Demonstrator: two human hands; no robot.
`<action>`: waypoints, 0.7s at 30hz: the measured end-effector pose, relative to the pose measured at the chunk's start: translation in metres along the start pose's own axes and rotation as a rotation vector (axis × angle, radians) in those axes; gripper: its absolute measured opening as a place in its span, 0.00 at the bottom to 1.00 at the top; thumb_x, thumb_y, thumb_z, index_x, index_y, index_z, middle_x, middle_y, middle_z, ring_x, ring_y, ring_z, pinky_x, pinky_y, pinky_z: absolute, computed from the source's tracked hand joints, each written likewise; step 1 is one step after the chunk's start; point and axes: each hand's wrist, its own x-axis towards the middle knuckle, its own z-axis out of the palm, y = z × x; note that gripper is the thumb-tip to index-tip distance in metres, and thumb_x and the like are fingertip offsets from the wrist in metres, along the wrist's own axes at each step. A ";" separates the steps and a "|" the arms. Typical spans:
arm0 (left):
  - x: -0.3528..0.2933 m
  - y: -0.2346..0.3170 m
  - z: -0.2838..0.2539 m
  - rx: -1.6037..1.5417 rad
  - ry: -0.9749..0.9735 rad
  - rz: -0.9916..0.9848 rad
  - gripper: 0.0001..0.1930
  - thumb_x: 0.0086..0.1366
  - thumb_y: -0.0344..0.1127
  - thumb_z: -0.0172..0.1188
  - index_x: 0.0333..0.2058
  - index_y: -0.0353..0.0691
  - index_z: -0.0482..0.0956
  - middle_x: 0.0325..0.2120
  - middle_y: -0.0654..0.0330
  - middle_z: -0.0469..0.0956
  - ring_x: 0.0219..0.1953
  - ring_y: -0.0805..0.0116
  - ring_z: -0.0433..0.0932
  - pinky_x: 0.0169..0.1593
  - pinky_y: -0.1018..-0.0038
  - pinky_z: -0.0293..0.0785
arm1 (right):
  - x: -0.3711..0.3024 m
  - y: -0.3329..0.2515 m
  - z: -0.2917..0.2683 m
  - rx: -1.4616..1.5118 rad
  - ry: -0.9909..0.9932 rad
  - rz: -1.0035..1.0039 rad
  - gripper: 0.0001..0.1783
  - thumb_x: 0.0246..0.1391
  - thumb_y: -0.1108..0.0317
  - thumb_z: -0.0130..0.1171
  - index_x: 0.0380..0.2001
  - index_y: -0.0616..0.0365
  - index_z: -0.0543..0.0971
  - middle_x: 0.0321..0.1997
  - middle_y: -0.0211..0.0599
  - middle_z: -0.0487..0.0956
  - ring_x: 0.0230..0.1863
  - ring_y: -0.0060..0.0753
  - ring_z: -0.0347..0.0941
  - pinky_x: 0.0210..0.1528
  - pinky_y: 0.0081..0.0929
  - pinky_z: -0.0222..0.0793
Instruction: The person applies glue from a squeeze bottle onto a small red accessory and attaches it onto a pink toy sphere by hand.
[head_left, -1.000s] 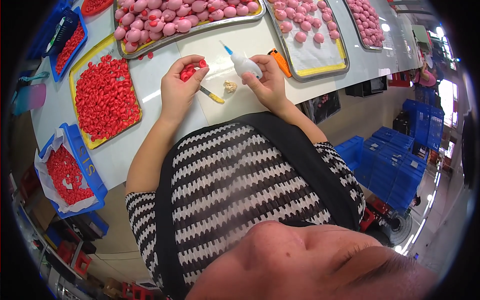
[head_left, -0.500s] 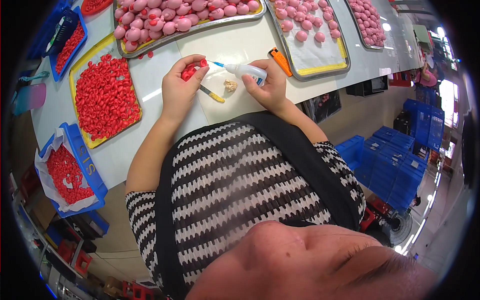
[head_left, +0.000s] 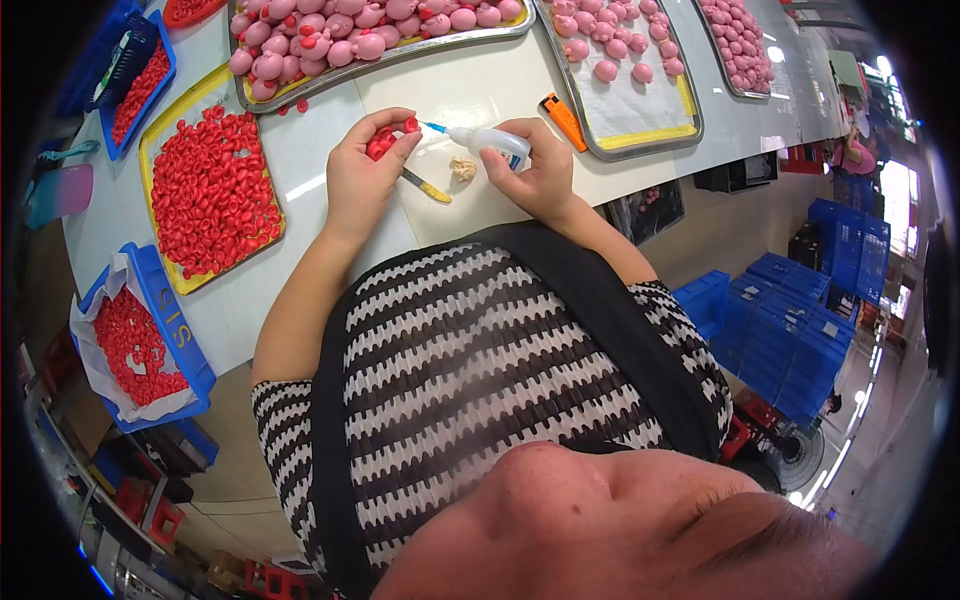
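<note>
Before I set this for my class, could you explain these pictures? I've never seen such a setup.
There is no machine, just a person's two bare hands. Every picture comes from the left of two fisheye cameras worn on the head, looking down, so straight edges bend. The left hand has a small red piece in its grip, with more red pieces inside. The right hand holds a white squeeze bottle, its blue tip pointing at that piece; whether they touch, I cannot tell. On the white table lie a beige lump, a thin yellowish tool, an orange tool, a yellow tray of loose red pieces and metal trays of pink ones.
</note>
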 end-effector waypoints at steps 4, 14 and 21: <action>0.000 0.002 -0.001 0.003 -0.016 -0.036 0.12 0.57 0.28 0.60 0.41 0.32 0.76 0.32 0.62 0.78 0.33 0.80 0.74 0.38 0.85 0.70 | 0.000 0.000 0.000 -0.007 0.008 -0.012 0.15 0.44 0.65 0.65 0.32 0.62 0.73 0.22 0.38 0.77 0.21 0.27 0.74 0.23 0.21 0.70; 0.002 -0.001 -0.002 0.024 -0.003 -0.045 0.12 0.57 0.28 0.60 0.41 0.32 0.76 0.32 0.61 0.78 0.33 0.79 0.75 0.39 0.84 0.71 | 0.002 -0.002 -0.001 -0.043 0.011 -0.044 0.15 0.42 0.66 0.65 0.32 0.62 0.73 0.22 0.38 0.77 0.20 0.28 0.74 0.22 0.22 0.70; 0.002 0.001 -0.001 0.023 -0.017 -0.052 0.12 0.57 0.28 0.60 0.41 0.32 0.76 0.32 0.61 0.78 0.33 0.79 0.75 0.39 0.84 0.71 | 0.003 -0.001 -0.001 -0.051 0.000 -0.040 0.15 0.42 0.66 0.65 0.31 0.62 0.73 0.22 0.38 0.76 0.20 0.29 0.74 0.22 0.22 0.69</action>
